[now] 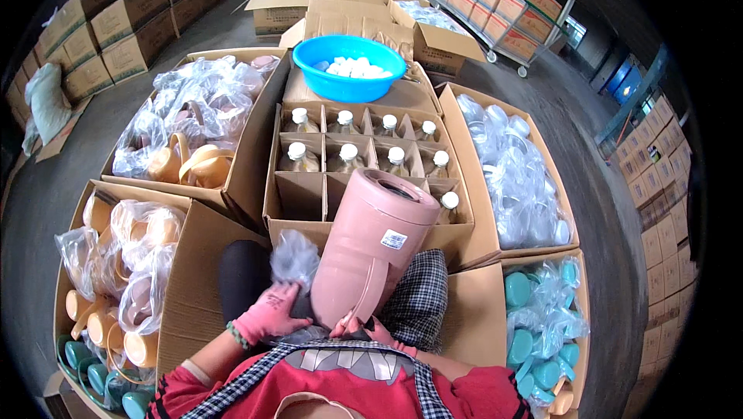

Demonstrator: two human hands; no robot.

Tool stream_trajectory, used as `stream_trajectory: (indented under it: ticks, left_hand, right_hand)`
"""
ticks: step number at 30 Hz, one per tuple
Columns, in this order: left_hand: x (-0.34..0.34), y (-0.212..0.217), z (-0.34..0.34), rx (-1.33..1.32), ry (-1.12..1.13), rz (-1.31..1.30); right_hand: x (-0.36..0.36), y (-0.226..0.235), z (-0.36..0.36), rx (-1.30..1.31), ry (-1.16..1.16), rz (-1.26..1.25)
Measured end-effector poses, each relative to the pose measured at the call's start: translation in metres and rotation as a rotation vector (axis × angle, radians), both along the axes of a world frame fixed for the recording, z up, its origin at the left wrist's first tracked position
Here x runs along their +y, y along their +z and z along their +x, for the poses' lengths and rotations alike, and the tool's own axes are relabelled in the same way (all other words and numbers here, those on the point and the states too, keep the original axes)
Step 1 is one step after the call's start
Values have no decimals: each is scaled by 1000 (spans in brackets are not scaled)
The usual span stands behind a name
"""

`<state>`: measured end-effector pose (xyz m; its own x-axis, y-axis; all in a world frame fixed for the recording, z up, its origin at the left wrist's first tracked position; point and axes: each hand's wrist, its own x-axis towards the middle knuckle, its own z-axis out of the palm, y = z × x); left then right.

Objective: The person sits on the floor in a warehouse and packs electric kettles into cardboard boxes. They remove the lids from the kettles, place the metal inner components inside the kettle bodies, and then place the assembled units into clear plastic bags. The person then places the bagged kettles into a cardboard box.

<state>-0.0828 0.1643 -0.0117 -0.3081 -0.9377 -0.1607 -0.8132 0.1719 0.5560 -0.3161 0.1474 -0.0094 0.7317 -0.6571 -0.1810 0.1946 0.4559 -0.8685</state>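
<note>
A pink thermos jug shell (371,245) with a side handle and a white label stands tilted on my lap, its open round end turned up and away from me. My right hand (371,331), in a pink glove, is closed at the jug's lower end by the handle; the jug and handle hide part of it. On the jug's left, my pink-gloved left hand (269,313) has its fingers on a crumpled clear plastic bag (296,258), thumb set apart. Beyond the jug, a divided carton (371,227) holds several glass liners with white caps (348,152).
A blue basin (348,92) of small white pieces sits behind the carton. Cartons of bagged peach and pink parts (205,164) line the left; clear plastic parts (515,179) and teal parts (534,342) are at right. A loaded trolley (503,13) stands farther back.
</note>
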Motion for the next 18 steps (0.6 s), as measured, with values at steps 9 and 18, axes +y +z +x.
stream_trajectory:
  ticks: [9, 18]
  left_hand:
    - [9, 33, -31, 174, 231, 591]
    - [-96, 107, 49, 633, 573, -506]
  right_hand:
    - [-6, -33, -6, 17, 75, -111]
    - [-62, 70, -12, 531, 60, -662]
